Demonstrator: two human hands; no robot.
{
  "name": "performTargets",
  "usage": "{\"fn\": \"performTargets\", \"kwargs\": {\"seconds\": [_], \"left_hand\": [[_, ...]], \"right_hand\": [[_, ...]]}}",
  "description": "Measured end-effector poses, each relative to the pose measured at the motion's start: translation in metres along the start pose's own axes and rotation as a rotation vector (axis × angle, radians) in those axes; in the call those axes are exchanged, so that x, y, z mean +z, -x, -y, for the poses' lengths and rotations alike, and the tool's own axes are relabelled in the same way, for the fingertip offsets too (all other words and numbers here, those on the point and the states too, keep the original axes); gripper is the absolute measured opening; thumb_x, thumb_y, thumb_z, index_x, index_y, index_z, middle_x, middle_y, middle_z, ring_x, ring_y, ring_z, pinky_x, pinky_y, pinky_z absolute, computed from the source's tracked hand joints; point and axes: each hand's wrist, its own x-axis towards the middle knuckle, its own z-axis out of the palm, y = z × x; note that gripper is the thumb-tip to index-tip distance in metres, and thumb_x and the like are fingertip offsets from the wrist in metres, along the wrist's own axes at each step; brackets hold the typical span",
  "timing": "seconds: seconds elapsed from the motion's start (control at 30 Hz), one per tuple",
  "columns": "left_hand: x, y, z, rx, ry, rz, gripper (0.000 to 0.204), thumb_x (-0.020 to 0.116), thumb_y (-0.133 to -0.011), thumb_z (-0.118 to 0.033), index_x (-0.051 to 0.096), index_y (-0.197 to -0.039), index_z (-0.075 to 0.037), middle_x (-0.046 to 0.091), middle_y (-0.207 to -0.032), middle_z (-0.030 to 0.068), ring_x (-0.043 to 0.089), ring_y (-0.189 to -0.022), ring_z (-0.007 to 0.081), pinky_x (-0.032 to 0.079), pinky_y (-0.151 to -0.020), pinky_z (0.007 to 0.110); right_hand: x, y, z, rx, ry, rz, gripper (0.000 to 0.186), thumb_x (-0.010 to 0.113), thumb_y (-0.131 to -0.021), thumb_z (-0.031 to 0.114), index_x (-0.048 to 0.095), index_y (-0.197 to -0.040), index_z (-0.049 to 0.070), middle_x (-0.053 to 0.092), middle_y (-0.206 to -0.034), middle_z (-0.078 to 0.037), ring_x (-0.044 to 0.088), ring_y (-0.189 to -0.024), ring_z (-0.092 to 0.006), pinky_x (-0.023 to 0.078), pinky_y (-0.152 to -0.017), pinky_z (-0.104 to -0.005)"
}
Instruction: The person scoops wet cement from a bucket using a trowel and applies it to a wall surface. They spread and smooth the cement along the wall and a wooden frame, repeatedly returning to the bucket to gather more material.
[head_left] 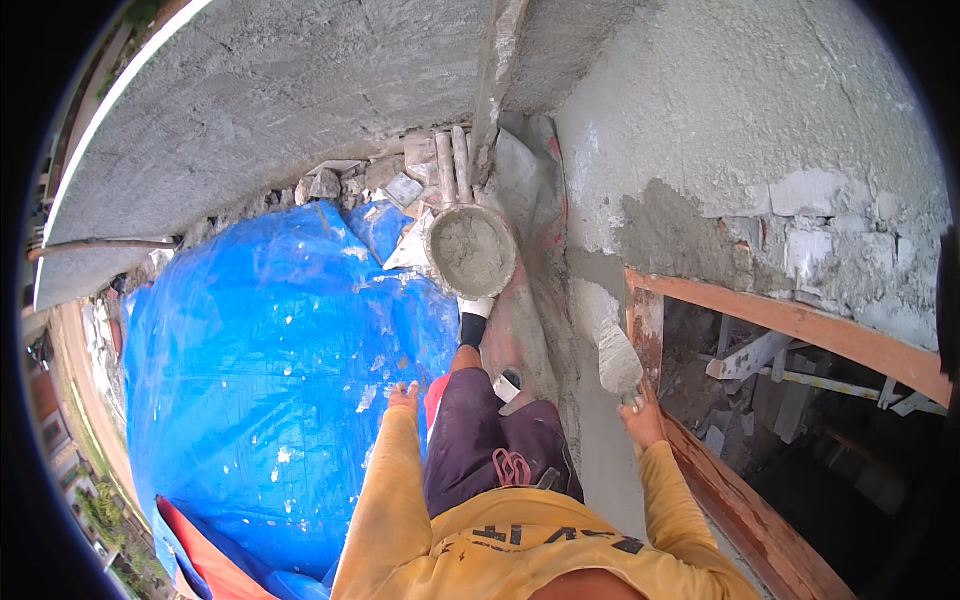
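Right grip [642, 418] wrapped round trowel [618, 360] just beside wooden frame [648, 325]. Left grip [403, 396] over blue tarp [250, 370]; from here can't make out finger closure. Pan [512, 264] of mortar [470, 248] right by shoe [477, 306]: stray step could knock it. Over-tilted trowel might shed load through opening [690, 340].

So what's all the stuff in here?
Tarp: one, blue, left
Mortar bucket: one, grey, upper middle
Trowel: one, mortar-grey, right of centre
Pole-like pieces: two, pale grey, beyond the bucket
Rubble: many pieces, grey and white, beyond the tarp
Walls: at least two, grey, top left and top right
Wooden frame: one, reddish-brown, right
Shorts: one pair, dark purple, lower middle
Shirt: one, yellow, bottom
Left grip: one, yellow-sleeved, left of the shorts
Right grip: one, yellow-sleeved, holding the trowel
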Motion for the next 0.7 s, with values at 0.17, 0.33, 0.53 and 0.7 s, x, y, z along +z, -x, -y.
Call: {"fn": "performTargets", "kwargs": {"seconds": [0.17,0.33,0.53,0.7], "left_hand": [[0.022,-0.087,-0.098,0.067,-0.064,0.086,0.064,0.066,-0.080,-0.045,0.052,-0.122,0.000,0.057,-0.119,0.0255,0.055,-0.112,0.0362,0.043,-0.095,0.041],[0.074,-0.203,-0.152,0.166,-0.135,-0.023,0.074,0.070,-0.078,-0.044,0.045,-0.130,0.003,0.057,-0.119,0.0249,0.054,-0.113,0.0362,0.042,-0.097,0.042],[0.132,-0.306,-0.186,-0.051,0.236,0.012,0.071,0.076,-0.072,-0.046,0.054,-0.122,-0.001,0.063,-0.108,0.0154,0.062,-0.092,0.0269,0.050,-0.078,0.036],[0.130,-0.298,-0.221,-0.141,0.371,0.148,0.052,0.077,-0.072,-0.041,0.063,-0.106,-0.005,0.067,-0.093,0.0090,0.064,-0.071,0.0176,0.050,-0.051,0.031]], "right_hand": [[0.039,-0.047,0.002,0.235,-0.117,0.149,0.033,0.063,-0.082,0.019,0.057,-0.103,-0.005,0.058,-0.069,-0.007,0.056,-0.055,-0.0136,0.046,-0.050,-0.0298],[0.067,-0.060,0.015,0.498,-0.333,0.224,0.019,0.063,-0.081,0.016,0.056,-0.088,0.000,0.052,-0.061,-0.004,0.050,-0.049,-0.0115,0.043,-0.047,-0.0295],[0.134,-0.046,-0.056,0.699,-0.336,0.213,0.019,0.064,-0.079,0.017,0.055,-0.080,0.000,0.054,-0.060,-0.005,0.052,-0.049,-0.0128,0.045,-0.045,-0.0295],[0.166,0.013,-0.118,0.787,-0.214,0.279,0.030,0.068,-0.074,0.025,0.058,-0.078,-0.003,0.059,-0.060,-0.011,0.059,-0.050,-0.0186,0.049,-0.048,-0.0330]]}}
